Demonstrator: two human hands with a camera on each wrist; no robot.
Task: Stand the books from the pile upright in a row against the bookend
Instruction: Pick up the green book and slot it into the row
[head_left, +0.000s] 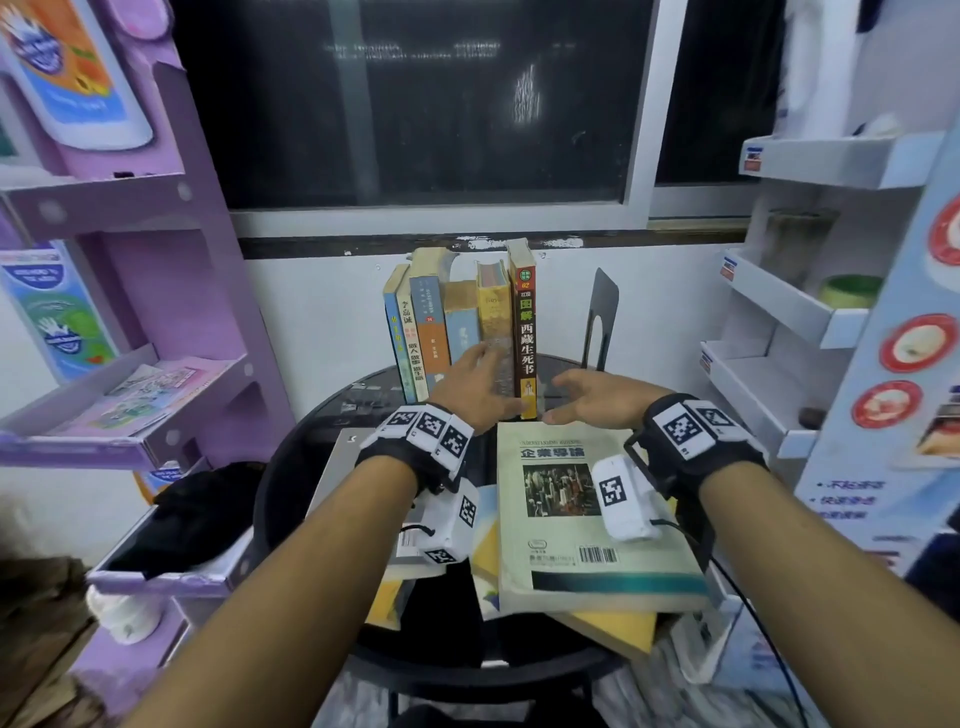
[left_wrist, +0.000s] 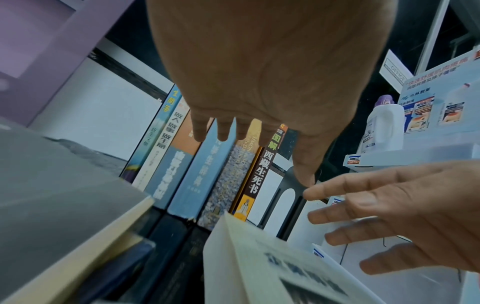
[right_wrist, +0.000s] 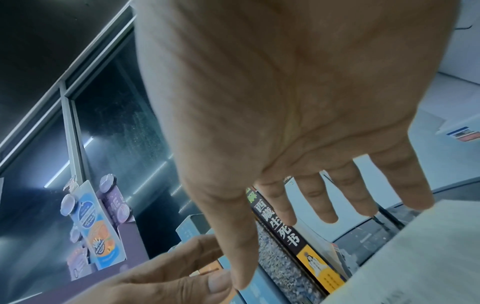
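Black bookend (head_left: 601, 317) sits just right of 6 upright books (head_left: 460, 322); my left hand (head_left: 475, 387) rests flat on spines, right hand (head_left: 597, 402) spread, holding nothing.

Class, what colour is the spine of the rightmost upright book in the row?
Dark brown, orange at top, yellow panel at the bottom; rightmost upright book shows best in the head view.

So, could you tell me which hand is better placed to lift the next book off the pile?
Probably the right hand: it hovers open just above the cream book topping the pile, holding nothing. The left hand lies flat against the spines of the standing row, apparently steadying them.
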